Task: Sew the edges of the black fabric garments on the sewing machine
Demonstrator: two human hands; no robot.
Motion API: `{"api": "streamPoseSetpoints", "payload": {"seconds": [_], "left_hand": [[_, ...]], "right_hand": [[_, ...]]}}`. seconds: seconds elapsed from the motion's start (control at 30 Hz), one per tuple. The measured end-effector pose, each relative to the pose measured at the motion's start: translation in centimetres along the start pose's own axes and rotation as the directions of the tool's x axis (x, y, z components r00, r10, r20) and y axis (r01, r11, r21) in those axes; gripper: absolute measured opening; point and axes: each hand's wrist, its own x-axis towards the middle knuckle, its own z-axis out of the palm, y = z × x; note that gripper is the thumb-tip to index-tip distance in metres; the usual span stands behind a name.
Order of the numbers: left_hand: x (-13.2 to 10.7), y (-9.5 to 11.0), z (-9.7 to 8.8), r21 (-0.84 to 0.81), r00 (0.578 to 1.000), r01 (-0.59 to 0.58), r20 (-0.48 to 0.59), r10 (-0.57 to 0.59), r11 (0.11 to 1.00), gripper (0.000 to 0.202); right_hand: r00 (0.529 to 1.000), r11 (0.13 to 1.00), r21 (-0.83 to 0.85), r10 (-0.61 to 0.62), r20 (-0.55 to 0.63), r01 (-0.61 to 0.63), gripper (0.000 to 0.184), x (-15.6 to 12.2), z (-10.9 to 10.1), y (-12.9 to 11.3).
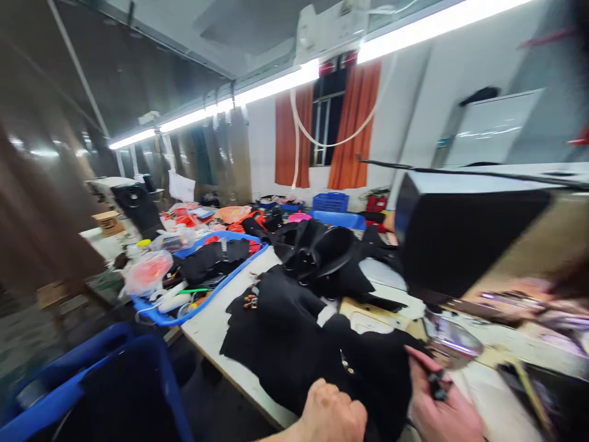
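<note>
A black fabric piece (294,344) lies spread over the front of the white table, its near part hanging at the edge. My left hand (332,412) is closed in a fist on its near edge, fingers curled over the cloth. My right hand (444,408) is closed round a small dark object (439,385) too blurred to name, and its fingertips touch the fabric's right edge. Between the hands, a small shiny metal fitting (345,362) shows on the cloth. Small brown and orange bits (252,291) lie on the fabric's far left part.
A sewing machine's dark head (469,239) stands close on the right. Black moulded pieces (317,248) are heaped behind the fabric. On the left are a blue tray (221,283) of tools and cloth, and a blue bin (159,368) below. A clear bag (150,270) rests by the tray.
</note>
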Motion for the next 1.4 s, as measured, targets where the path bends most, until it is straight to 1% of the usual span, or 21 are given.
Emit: {"api": "streamPoseSetpoints", "payload": {"seconds": [0.03, 0.07, 0.1, 0.13, 0.2, 0.23, 0.3, 0.37, 0.47, 0.53, 0.57, 0.67, 0.77, 0.83, 0.93, 1.0, 1.07, 1.13, 1.2, 1.3, 1.4], "left_hand": [[1.3, 0.4, 0.9, 0.008, 0.998, -0.007, 0.068, 0.007, 1.000, 0.023], [2.1, 0.4, 1.2, 0.003, 0.993, -0.017, 0.116, 0.017, 1.000, 0.021], [2.8, 0.2, 0.9, -0.006, 0.990, -0.033, 0.138, 0.033, 0.999, 0.019], [3.3, -0.2, 0.1, -0.022, 0.988, -0.045, 0.146, 0.048, 0.999, 0.018], [4.8, -1.5, -2.4, -0.039, 0.996, -0.035, 0.076, 0.038, 0.999, 0.020], [5.9, -2.1, -3.7, -0.030, 1.000, 0.000, 0.023, 0.000, 1.000, 0.027], [8.9, -3.0, -5.8, -0.012, 0.998, 0.050, 0.035, -0.050, 0.999, 0.031], [12.1, -3.4, -6.7, 0.006, 0.983, 0.057, 0.177, -0.057, 0.998, 0.030], [15.7, -3.6, -6.7, -0.015, 0.911, 0.012, 0.412, -0.005, 1.000, 0.023], [16.6, -3.8, -6.4, -0.066, 0.876, -0.009, 0.481, 0.040, 0.998, 0.022], [16.5, -4.0, -6.2, -0.102, 0.873, -0.013, 0.484, 0.061, 0.995, 0.022], [15.1, -4.7, -5.9, -0.266, 0.908, -0.030, 0.396, 0.137, 0.964, 0.020], [12.8, -4.2, -5.9, -0.458, 0.939, -0.079, 0.263, 0.220, 0.886, 0.022], [11.3, -3.1, -6.0, -0.552, 0.951, -0.123, 0.171, 0.257, 0.825, 0.022], [9.7, -0.9, -6.2, -0.618, 0.967, -0.208, -0.016, 0.253, 0.758, 0.017], [9.0, 0.3, -6.4, -0.616, 0.960, -0.278, -0.158, 0.230, 0.737, 0.013], [8.7, 1.0, -6.8, -0.618, 0.938, -0.347, -0.250, 0.242, 0.706, 0.008], [8.7, 1.2, -7.0, -0.640, 0.928, -0.373, -0.260, 0.268, 0.671, 0.007], [8.9, 1.1, -7.0, -0.667, 0.937, -0.349, -0.238, 0.255, 0.658, 0.008], [9.3, 0.9, -6.6, -0.705, 0.955, -0.292, -0.247, 0.162, 0.647, 0.008], [9.5, 0.9, -6.0, -0.763, 0.964, -0.253, -0.253, 0.084, 0.594, 0.016]], "right_hand": [[0.994, 0.992, -0.063, -0.110, 0.023, 0.112, 0.046, 0.2, -0.4, 0.6], [0.975, 0.970, -0.105, -0.215, 0.055, 0.220, 0.043, 0.3, -0.8, 1.3], [0.947, 0.938, -0.135, -0.309, 0.082, 0.318, 0.039, 0.3, -1.1, 1.9], [0.921, 0.909, -0.148, -0.379, 0.093, 0.389, 0.034, 0.3, -1.4, 2.3], [0.878, 0.861, -0.175, -0.468, 0.097, 0.478, 0.028, 0.0, -1.8, 2.9], [0.866, 0.846, -0.182, -0.492, 0.094, 0.501, 0.026, -0.1, -1.9, 3.0], [0.853, 0.833, -0.183, -0.514, 0.091, 0.522, 0.023, -0.3, -1.9, 3.0], [0.842, 0.823, -0.180, -0.532, 0.088, 0.539, 0.022, -0.3, -1.8, 3.0], [0.836, 0.819, -0.170, -0.541, 0.090, 0.548, 0.021, -0.3, -1.7, 3.2], [0.845, 0.831, -0.156, -0.526, 0.093, 0.534, 0.021, -0.3, -1.8, 3.5], [0.854, 0.842, -0.145, -0.512, 0.093, 0.520, 0.021, -0.3, -1.9, 3.7], [0.901, 0.901, -0.065, -0.423, 0.094, 0.429, 0.020, -0.3, -2.0, 3.8], [0.944, 0.961, 0.096, -0.272, 0.185, 0.258, 0.019, -0.3, -1.6, 2.7], [0.942, 0.971, 0.160, -0.216, 0.257, 0.179, 0.017, -0.2, -1.1, 1.6], [0.941, 0.972, 0.195, -0.181, 0.286, 0.128, 0.014, -0.1, -0.7, -0.3], [0.946, 0.972, 0.213, -0.158, 0.281, 0.099, 0.012, 0.0, -0.8, -1.3], [0.944, 0.971, 0.232, -0.136, 0.302, 0.065, 0.012, 0.2, -1.1, -2.0], [0.921, 0.967, 0.256, -0.116, 0.371, 0.018, 0.012, 0.3, -1.7, -2.5], [0.904, 0.966, 0.257, -0.083, 0.420, -0.031, 0.014, 0.3, -2.3, -2.8], [0.920, 0.980, 0.176, 0.015, 0.392, -0.091, 0.021, 0.0, -3.2, -3.2], [0.920, 0.984, 0.109, 0.088, 0.382, -0.139, 0.030, -0.6, -3.6, -3.5]]}}
